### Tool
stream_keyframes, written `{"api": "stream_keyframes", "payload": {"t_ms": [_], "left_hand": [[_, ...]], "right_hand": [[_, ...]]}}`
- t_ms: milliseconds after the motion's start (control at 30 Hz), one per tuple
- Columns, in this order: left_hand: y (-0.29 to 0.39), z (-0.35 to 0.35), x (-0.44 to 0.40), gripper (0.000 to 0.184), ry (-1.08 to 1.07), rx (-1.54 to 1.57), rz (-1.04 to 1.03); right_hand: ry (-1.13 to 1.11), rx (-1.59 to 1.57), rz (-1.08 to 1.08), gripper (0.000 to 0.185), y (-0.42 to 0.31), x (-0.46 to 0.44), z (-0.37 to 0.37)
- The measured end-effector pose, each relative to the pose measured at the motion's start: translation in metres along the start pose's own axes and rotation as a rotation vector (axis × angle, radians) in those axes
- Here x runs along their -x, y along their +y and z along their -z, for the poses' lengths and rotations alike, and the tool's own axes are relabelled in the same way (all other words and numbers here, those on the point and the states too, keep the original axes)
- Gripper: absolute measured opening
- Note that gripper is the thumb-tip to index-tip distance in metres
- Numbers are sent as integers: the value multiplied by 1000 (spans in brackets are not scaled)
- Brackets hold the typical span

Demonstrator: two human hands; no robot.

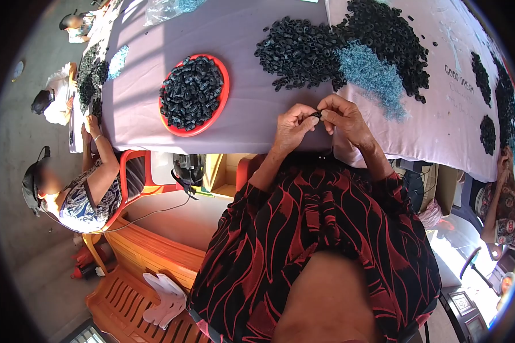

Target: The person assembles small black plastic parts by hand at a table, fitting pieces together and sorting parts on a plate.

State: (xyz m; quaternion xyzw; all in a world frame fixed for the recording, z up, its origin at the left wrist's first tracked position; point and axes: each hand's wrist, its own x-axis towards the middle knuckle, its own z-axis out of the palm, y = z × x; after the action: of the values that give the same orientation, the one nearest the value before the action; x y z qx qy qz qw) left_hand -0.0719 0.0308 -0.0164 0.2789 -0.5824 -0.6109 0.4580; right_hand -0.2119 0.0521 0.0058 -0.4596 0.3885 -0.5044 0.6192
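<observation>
Pinching small black plastic-looking piece (317, 115) (hiding its long axis) in fingers (310, 122) of left hand (293, 127) and right hand (347, 121), right of round red plastic tray (226, 88)

**Hard to See!**

The left hand (293, 127) and right hand (345, 119) hide most of a small black piece (317, 115), so its shape is too tiny to tell. The blue bits (372, 77) are too small to tell one from another. Black pieces cover the middle of the red plate (227, 91). The top edge cuts off a clear plastic bag (169, 10). A seated person (88, 197) has a blurry face. The bottom edge chops off the orange slatted chair (123, 303).
</observation>
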Motion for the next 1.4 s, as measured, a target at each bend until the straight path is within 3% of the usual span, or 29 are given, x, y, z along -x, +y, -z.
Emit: {"api": "stream_keyframes", "payload": {"t_ms": [167, 367, 800, 900, 1067, 1400], "left_hand": [[0, -1, 1, 6, -10, 5, -8], [-2, -3, 2, 4, -17, -78, -14], [-2, -1, 3, 4, -70, -101, 35], [-2, 0, 5, 5, -93, -118, 43], [1, 0, 6, 5, -105, -163, 50], [1, -2, 8, 5, -41, -363, 25]], "right_hand": [[1, 242, -151, 11, -15, 1, -1], [-157, 551, -124, 19, -25, 4, 6], [-294, 685, -124, 18, -32, 2, 10], [-330, 675, -248, 18, -38, 4, 8], [-408, 858, 3, 18, -30, 3, 10], [-283, 1189, 104, 13, -17, 5, 1]]}}
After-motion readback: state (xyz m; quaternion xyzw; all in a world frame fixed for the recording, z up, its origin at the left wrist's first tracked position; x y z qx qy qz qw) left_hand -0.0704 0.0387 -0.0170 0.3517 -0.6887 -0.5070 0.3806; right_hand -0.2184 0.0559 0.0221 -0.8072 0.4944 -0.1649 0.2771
